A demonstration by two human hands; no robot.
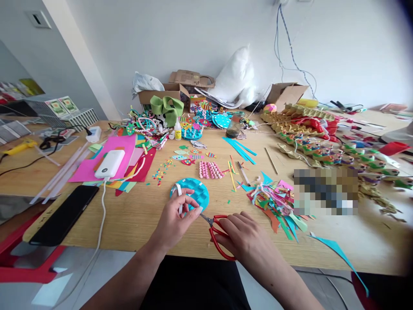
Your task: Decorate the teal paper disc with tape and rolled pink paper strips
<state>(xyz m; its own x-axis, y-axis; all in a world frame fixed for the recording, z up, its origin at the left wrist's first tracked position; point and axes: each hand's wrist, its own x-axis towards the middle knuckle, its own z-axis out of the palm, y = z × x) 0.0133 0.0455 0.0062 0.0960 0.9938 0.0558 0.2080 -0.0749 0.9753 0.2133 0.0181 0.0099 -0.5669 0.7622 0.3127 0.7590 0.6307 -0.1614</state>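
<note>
My left hand (176, 219) pinches the near edge of a round blue woven paper disc (192, 192) with white strips, held just above the wooden table (135, 219). My right hand (247, 239) grips red-handled scissors (217, 230), whose blades point left toward the disc's edge by my left fingertips. The blades look nearly closed at the paper strip. A pile of coloured paper scraps (277, 202) lies just right of the scissors.
A black phone (64, 214) and a white power bank (110, 164) on pink paper lie at the left. A glue bottle (177, 129), paper fish, pink beads (210, 170), cardboard boxes (284, 94) and egg-carton crafts (322, 137) fill the far side.
</note>
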